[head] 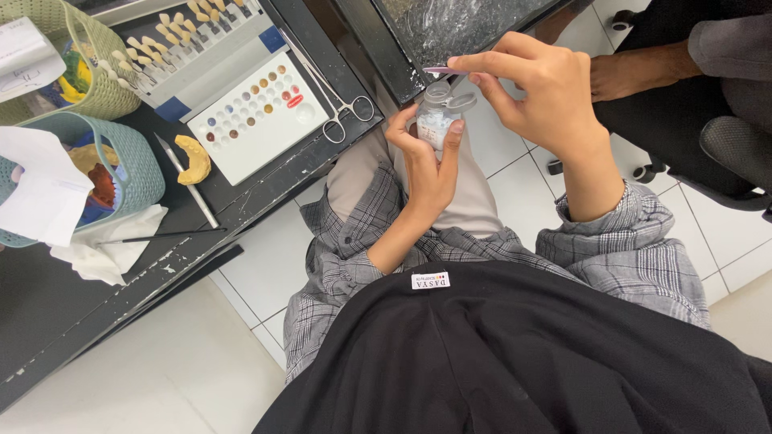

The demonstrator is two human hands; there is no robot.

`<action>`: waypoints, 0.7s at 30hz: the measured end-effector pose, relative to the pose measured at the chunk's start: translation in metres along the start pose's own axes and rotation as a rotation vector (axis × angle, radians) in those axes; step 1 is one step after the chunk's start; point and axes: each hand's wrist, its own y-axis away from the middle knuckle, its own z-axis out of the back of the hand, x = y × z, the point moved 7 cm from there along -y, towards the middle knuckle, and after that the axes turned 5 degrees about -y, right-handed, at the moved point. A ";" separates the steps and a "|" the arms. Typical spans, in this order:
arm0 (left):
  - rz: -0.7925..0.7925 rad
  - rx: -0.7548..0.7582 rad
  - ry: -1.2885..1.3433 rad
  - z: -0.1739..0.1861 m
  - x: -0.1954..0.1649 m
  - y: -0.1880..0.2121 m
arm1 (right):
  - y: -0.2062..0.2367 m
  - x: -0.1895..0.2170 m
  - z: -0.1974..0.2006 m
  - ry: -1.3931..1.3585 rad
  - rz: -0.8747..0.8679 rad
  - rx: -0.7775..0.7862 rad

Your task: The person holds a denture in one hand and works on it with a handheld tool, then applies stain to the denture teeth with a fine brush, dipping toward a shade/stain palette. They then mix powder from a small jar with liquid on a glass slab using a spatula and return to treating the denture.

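Above the person's lap, over a white tiled floor (241, 281), the left hand (426, 165) is wrapped around a small clear bottle (437, 119) with a grey flip cap, holding it upright. The right hand (539, 88) sits just above it, fingers pinched on a thin pale purple tool (442, 71) whose tip hovers over the bottle's open cap.

To the left runs a dark, scuffed worktable (56, 305). On it lies a white palette (257, 116) dotted with small wells of colour, with a row of tooth shade tabs (181, 36) beyond it and metal scissors (342, 108) at its right edge. A yellow dental cast (195, 157) rests beside a slim metal instrument (189, 181). A thin brush (161, 235) lies on crumpled white tissue (108, 245), next to a teal basket (133, 161) and a green basket (96, 72).

At the upper right, another person's arm (643, 68) and a black wheeled chair (732, 157) stand close by.
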 end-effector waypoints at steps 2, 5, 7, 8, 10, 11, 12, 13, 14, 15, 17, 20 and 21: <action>0.011 0.001 0.015 -0.001 0.001 0.000 | 0.001 -0.001 0.001 0.009 0.005 -0.001; 0.015 -0.004 0.004 0.000 0.003 0.000 | 0.004 -0.003 0.003 -0.033 0.031 0.049; 0.008 -0.009 -0.020 0.001 0.003 0.000 | 0.005 -0.007 0.006 -0.050 0.021 0.043; 0.002 -0.006 -0.012 0.001 0.003 0.000 | 0.006 -0.009 0.007 -0.059 0.015 0.041; -0.011 -0.002 0.002 0.001 0.003 -0.001 | 0.005 -0.011 0.009 -0.072 0.000 -0.016; -0.001 -0.001 0.003 0.001 0.004 -0.001 | 0.004 -0.012 0.010 -0.081 -0.008 -0.045; 0.010 0.000 0.004 0.001 0.004 0.000 | 0.003 -0.011 0.009 -0.053 0.004 -0.049; 0.019 0.001 0.004 0.001 0.005 0.000 | 0.002 -0.009 0.009 -0.023 0.017 -0.055; 0.024 0.002 0.011 0.001 0.004 0.001 | 0.001 -0.007 0.009 0.007 0.030 -0.061; 0.027 0.002 0.018 0.001 0.004 0.001 | 0.000 -0.006 0.007 0.006 0.028 -0.040; 0.024 0.003 0.025 0.002 0.003 0.000 | -0.001 -0.003 0.007 0.004 0.027 0.002; 0.018 0.000 0.022 0.002 0.003 -0.003 | -0.002 0.002 0.008 -0.061 0.044 0.038; 0.027 -0.001 0.018 0.002 0.003 -0.003 | -0.002 0.001 0.011 -0.039 0.031 0.007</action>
